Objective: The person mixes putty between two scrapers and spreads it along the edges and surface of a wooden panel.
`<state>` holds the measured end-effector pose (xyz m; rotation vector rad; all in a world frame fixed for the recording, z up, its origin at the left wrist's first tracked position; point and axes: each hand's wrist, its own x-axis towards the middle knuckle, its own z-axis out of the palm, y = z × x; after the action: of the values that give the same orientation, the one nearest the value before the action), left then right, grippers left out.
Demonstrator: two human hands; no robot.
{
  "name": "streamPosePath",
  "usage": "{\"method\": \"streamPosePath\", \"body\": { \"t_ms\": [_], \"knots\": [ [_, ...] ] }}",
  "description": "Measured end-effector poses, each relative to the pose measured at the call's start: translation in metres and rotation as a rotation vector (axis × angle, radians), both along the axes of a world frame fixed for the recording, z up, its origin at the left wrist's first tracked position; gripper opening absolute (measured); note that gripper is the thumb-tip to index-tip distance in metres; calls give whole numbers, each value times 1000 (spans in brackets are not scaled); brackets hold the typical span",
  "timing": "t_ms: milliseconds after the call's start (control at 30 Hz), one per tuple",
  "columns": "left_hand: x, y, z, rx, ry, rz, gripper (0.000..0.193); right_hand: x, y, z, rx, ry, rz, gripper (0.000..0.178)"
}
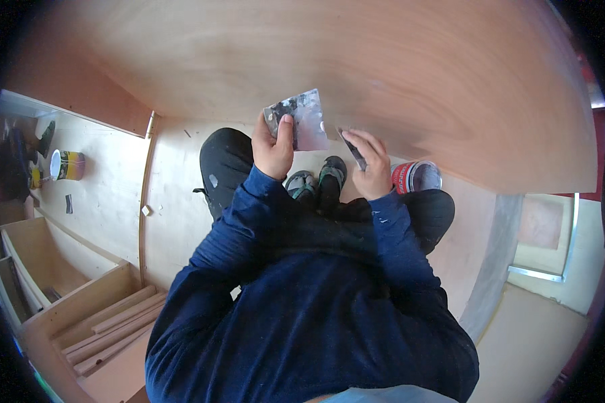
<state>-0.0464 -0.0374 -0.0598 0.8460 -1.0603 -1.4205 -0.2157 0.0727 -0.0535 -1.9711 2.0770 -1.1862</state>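
Observation:
My left hand (273, 153) grips a flat, square metal putty plate (309, 124), its thumb on top. Dark and whitish smears cover part of that plate. Just to its right, my right hand (374, 169) is closed on a thin dark scraper (353, 149), seen nearly edge-on, so its full shape is hidden. The two tools are a small gap apart. Both hands are in front of a large plywood panel (437, 74) with darker patches near the scraper. By my right knee stands an open red can (403, 177) with a greyish inside.
My shoes (331, 176) rest on the pale floor between my bent knees. Leftward are a yellow-and-dark bucket (67, 165), a thin wood strip (146, 195) and small scraps. A wooden box frame (74, 258) and several stacked boards (114, 329) lie at the lower left. A metal frame (538, 273) is at the right.

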Motion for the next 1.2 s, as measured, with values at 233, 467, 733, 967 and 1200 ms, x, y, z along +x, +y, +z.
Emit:
{"method": "streamPosePath", "body": {
  "t_ms": [233, 467, 733, 967, 1200],
  "knots": [
    [-2, -9, -14, -293, -252, 28, 16, 19, -4, 30, -36, 209, 188, 60],
    [17, -42, -42, -113, -29, 202, 17, -21, -15, -26, 90, 512, -213, 72],
    [23, -42, -72, 91, 79, 151, 19, -63, -42, -2, -10, 735, -319, 55],
    [22, -40, -72, 155, 81, 107, 20, -118, -49, -16, -76, 1011, -252, 43],
    [17, -46, -73, 193, 44, 103, 19, -130, -43, -34, -27, 1033, -224, 48]
  ]
}}
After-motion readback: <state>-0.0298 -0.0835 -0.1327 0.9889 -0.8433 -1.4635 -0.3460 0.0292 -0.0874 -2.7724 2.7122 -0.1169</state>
